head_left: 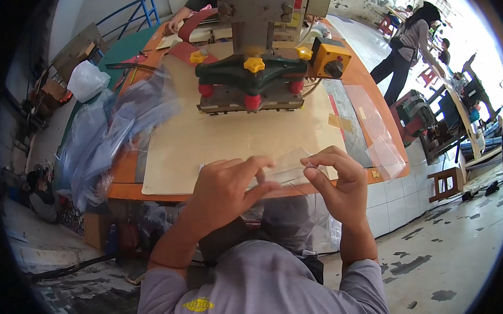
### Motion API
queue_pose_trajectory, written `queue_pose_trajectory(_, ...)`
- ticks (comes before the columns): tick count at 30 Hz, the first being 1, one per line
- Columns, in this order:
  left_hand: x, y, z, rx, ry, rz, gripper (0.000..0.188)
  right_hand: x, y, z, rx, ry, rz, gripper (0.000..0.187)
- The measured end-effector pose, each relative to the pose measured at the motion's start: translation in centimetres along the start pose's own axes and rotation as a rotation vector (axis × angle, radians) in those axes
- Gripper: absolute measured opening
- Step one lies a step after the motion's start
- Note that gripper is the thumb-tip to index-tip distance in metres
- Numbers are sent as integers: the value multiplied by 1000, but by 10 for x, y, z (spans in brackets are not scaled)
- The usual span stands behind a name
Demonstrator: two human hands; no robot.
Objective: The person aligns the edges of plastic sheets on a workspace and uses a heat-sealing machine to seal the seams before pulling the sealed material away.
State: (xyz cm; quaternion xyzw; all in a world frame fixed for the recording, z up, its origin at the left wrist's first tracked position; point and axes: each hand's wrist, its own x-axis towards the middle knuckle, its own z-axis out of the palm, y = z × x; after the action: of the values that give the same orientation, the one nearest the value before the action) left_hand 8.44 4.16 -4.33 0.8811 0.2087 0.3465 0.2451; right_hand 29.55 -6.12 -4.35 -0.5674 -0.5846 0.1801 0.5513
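Note:
Both my hands hold one clear plastic sheet (288, 167) just above the near edge of a tan board (206, 139) on the orange worktable (123, 173). My left hand (227, 188) grips its left part with fingers curled over it. The sheet's right edge is pinched between the thumb and fingers of my right hand (336, 181). More of the clear film hangs down toward my lap. Behind the board stands a press machine (254, 74) with a dark green clamp and yellow and red knobs.
A heap of clear bluish plastic bags (115, 128) covers the table's left side. Another clear sheet (375, 130) lies at the right edge. A yellow switch box (330, 57) sits right of the press. A person stands at the far right (408, 46); another's hand rests across the table (172, 26).

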Motion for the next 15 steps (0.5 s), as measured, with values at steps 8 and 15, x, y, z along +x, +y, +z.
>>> queue_pose_trajectory(8,0,-5,5,174,31,186,16,2,-4,0,7,57,12,9)
queue_pose_trajectory(15,-1,-2,6,238,-3,216,18,1,0,-1,17,88,3,8)
